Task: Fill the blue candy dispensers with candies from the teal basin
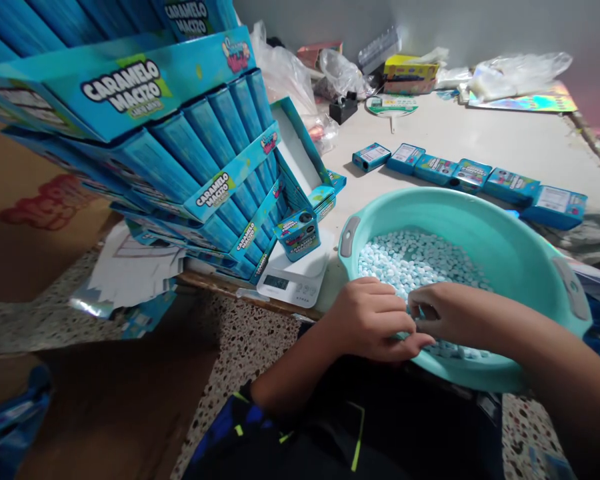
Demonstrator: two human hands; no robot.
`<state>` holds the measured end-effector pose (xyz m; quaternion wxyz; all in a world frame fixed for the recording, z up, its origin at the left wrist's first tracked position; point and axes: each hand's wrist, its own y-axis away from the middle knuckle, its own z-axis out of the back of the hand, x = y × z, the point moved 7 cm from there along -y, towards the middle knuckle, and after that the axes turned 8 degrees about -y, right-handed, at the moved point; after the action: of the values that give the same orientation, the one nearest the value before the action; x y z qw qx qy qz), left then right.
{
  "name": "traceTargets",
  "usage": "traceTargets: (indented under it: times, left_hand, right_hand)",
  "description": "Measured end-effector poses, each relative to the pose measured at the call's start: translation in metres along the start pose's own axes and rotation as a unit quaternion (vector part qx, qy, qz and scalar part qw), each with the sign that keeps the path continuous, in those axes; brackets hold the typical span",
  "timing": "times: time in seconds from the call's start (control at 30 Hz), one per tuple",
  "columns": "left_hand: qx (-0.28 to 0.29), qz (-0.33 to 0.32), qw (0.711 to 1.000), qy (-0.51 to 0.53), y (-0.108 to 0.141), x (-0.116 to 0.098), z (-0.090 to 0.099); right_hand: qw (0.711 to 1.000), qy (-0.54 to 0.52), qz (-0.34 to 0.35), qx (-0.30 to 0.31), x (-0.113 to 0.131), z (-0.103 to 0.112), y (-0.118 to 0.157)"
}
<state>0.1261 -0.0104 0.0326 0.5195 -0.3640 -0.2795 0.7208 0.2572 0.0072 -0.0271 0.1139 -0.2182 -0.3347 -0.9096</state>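
Hands met at the basin, both of them working low at its near side! Left hand (367, 317) lay at eight o'clock of the turquoise basin (485, 380), fingers bent over the near rim; whether it gripped anything, you couldn't tell. Right hand (453, 310) was right beside it, inside the rim, fingers curled down toward the thumb, and what they pinched, if anything, was hidden. Beneath them, the little pale blue pieces (420, 263) lay heaped loosely across the basin's floor. Over at nine o'clock from the basin sat the white scale (285, 290), a small blue box (300, 243) standing on its plate, the display too blurred to read. And what a tower at ten o'clock: display cartons (130, 93) lettered "Caramelo Macizo", stacked in tiers, packed with blue boxes! Beyond the basin, from eleven round to one o'clock, six more blue boxes (473, 175) ran in a crooked line on the white table (445, 130).
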Motion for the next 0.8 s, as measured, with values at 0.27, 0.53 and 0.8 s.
traceTargets:
  times: [0.27, 0.53, 0.8]
  left_hand:
    - [-0.110, 0.223, 0.934, -0.254, 0.010, 0.051, 0.102]
    - [-0.095, 0.454, 0.841, -0.278, 0.061, 0.133, 0.088]
    - [0.049, 0.173, 0.946, -0.269, -0.040, 0.070, 0.084]
  right_hand:
    - [1.000, 0.004, -0.007, 0.016, -0.002, 0.004, -0.005]
    - [1.000, -0.016, 0.006, -0.001, 0.003, 0.013, -0.002]
    - [1.000, -0.018, 0.015, 0.008, 0.004, 0.019, -0.002]
